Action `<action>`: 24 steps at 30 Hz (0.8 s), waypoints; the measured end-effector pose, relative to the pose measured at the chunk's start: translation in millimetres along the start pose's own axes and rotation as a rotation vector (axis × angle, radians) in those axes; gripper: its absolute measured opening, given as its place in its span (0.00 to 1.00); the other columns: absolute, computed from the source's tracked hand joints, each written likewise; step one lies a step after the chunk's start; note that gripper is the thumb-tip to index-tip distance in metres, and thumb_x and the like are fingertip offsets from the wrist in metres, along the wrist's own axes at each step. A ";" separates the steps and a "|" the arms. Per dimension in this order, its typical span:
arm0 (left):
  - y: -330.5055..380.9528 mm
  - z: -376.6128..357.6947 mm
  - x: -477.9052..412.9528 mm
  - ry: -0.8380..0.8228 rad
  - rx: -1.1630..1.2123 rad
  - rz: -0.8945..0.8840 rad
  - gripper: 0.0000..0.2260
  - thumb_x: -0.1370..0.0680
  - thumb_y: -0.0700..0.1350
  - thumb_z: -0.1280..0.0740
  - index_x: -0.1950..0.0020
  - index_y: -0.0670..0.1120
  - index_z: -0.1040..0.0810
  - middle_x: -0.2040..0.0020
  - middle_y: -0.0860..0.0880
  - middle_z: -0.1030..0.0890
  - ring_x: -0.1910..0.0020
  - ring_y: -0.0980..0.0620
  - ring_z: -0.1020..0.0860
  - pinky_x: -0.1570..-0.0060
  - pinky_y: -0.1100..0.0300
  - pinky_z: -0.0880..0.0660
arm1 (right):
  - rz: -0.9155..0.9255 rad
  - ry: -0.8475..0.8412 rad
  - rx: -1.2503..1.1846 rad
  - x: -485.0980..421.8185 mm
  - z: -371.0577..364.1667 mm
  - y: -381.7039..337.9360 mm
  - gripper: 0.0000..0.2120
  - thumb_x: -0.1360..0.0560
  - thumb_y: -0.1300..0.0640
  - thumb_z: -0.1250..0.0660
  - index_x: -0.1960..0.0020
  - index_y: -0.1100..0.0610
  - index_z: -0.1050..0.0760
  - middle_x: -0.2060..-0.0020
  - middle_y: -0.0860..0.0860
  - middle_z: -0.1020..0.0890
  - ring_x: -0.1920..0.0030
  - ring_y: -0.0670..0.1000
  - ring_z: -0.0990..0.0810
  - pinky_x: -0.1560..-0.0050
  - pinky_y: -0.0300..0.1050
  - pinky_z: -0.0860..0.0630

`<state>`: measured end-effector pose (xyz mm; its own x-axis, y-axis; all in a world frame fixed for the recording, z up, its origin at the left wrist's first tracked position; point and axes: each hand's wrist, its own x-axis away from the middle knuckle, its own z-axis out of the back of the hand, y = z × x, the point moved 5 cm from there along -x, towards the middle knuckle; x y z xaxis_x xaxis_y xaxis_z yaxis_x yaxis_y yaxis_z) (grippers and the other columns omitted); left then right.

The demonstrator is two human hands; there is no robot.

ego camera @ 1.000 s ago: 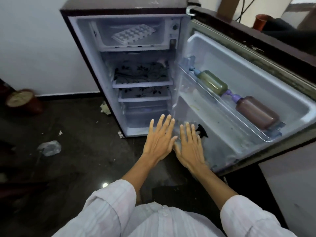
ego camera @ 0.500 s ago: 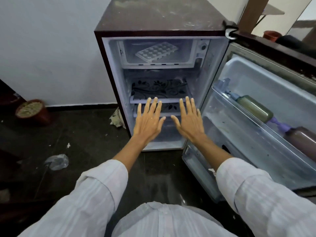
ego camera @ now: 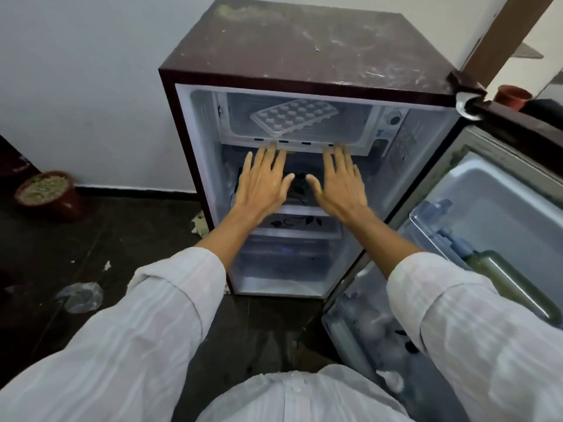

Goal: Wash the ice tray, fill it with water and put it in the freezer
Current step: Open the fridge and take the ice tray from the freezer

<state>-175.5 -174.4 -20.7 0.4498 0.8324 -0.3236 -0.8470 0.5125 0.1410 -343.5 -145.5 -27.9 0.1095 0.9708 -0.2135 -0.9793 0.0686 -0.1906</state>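
Observation:
A white ice tray (ego camera: 294,118) lies at an angle inside the freezer compartment (ego camera: 359,123) at the top of a small maroon fridge (ego camera: 292,47), whose door (ego camera: 499,190) stands wide open to the right. My left hand (ego camera: 263,179) and my right hand (ego camera: 341,182) are stretched out flat, palms down and fingers spread, side by side in front of the fridge. Their fingertips reach the lower edge of the freezer compartment, just below the tray. Neither hand holds anything.
The door rack holds a greenish bottle (ego camera: 505,284). Patterned shelves (ego camera: 292,222) sit below the freezer. On the dark floor at the left are a brown pot (ego camera: 48,193) and a crumpled plastic bag (ego camera: 80,296). A white wall stands behind.
Both open hands have risen from low in front of the fridge up to the freezer's lower edge. The view has shifted so the fridge top shows and the door's contents slid right.

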 end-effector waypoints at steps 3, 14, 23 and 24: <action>-7.3 -17.2 -33.4 0.017 0.040 0.053 0.27 0.17 0.52 0.39 0.23 0.38 0.36 0.23 0.36 0.35 0.25 0.36 0.35 0.28 0.40 0.35 | 0.033 -0.023 0.013 -46.8 -9.1 11.4 0.34 0.17 0.42 0.47 0.19 0.59 0.53 0.20 0.58 0.52 0.20 0.60 0.54 0.24 0.61 0.45; -49.3 -66.2 -115.6 0.197 0.310 0.292 0.22 0.16 0.46 0.42 0.23 0.38 0.35 0.23 0.36 0.35 0.23 0.38 0.36 0.28 0.44 0.32 | 0.033 0.027 -0.144 -168.5 -43.3 36.0 0.29 0.15 0.48 0.50 0.19 0.59 0.54 0.19 0.56 0.54 0.20 0.58 0.57 0.22 0.56 0.46; -74.4 -85.2 -147.3 0.226 0.304 0.438 0.22 0.15 0.50 0.44 0.24 0.41 0.31 0.21 0.33 0.42 0.24 0.32 0.38 0.29 0.40 0.35 | -0.133 0.032 -0.219 -232.8 -51.2 45.6 0.30 0.16 0.43 0.48 0.20 0.58 0.47 0.21 0.62 0.48 0.21 0.62 0.53 0.23 0.55 0.50; -74.6 -83.3 -147.2 0.217 0.299 0.448 0.22 0.15 0.50 0.44 0.24 0.41 0.31 0.21 0.33 0.42 0.24 0.32 0.39 0.28 0.40 0.36 | -0.150 0.017 -0.212 -237.6 -49.8 47.7 0.31 0.17 0.42 0.47 0.20 0.59 0.46 0.22 0.63 0.46 0.21 0.63 0.50 0.23 0.55 0.50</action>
<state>-202.2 -352.7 -61.6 -0.0294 0.9357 -0.3515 -0.8102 0.1837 0.5567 -407.8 -384.4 -34.1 0.2556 0.9492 -0.1837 -0.8944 0.1600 -0.4177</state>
